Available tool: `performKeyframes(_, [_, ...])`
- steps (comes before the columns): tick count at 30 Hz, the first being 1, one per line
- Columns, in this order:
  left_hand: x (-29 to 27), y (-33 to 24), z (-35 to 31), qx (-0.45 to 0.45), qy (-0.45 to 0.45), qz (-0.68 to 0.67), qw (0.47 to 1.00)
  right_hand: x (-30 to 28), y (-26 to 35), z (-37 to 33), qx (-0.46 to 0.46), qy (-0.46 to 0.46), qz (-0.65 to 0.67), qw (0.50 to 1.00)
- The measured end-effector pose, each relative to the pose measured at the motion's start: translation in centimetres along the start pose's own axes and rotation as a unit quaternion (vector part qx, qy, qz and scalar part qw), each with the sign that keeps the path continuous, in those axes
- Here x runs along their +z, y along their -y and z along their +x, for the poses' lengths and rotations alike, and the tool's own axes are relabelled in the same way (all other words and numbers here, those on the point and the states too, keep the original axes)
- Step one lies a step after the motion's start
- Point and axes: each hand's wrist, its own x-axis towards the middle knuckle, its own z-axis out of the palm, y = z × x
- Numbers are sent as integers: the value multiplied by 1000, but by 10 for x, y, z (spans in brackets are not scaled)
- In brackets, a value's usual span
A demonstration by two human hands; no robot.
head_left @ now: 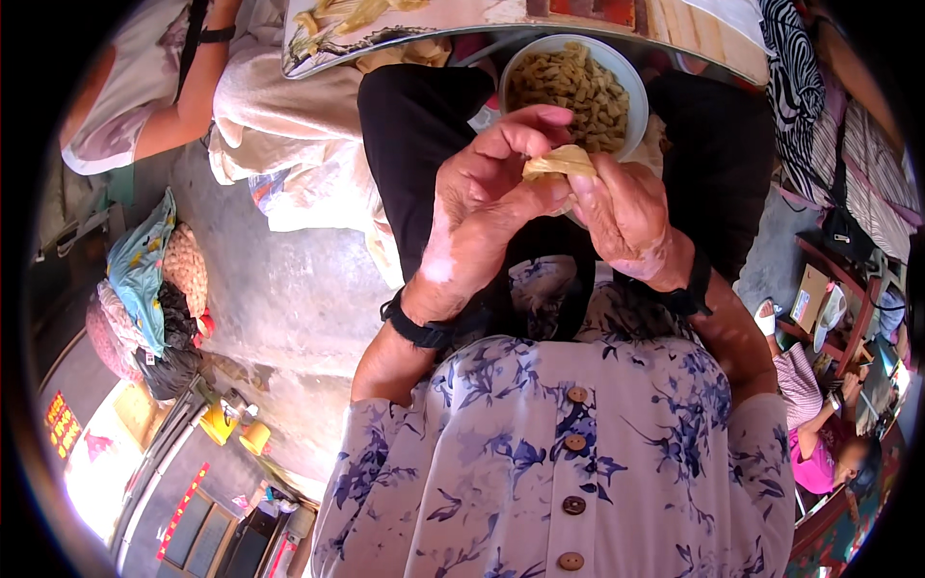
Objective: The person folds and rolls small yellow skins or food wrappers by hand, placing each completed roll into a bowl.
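Seemingly for control, a strip [557,161] is pinched by the right hand [626,212], bowl [638,104] at twelve o'clock, left hand's [479,191] grip unclear.

The bowl [634,96] looks like smooth plastic, the pale strip [559,162] ridged.

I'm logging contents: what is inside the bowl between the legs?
The bowl holds a heap of small yellowish-brown pieces. The left hand and right hand cover part of its near side, and whatever lies beneath the top pieces cannot be seen.
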Motion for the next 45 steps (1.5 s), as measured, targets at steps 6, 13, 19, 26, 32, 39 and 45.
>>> performKeyframes(6, [-4,5,-6,-41,-70,217,973,-7,-16,0,-136,-5,-214,967])
performKeyframes(13, [-2,5,-10,-114,-49,5,992,-21,-18,4,-159,38,-216,963])
performKeyframes(19, [-9,-3,-18,-85,53,164,981,-36,-11,1,-144,100,-103,979])
performKeyframes(26, [-22,-27,-27,-51,81,211,973,-54,-1,6,-80,136,-48,986])
performKeyframes(32, [-24,-30,-39,-52,44,196,978,-60,-2,2,-44,154,44,986])
performKeyframes(39, [-37,-32,-16,-58,130,313,939,-62,-9,7,9,180,120,976])
performKeyframes(45, [-16,-13,-6,50,148,436,886,-53,-17,4,-5,162,137,977])
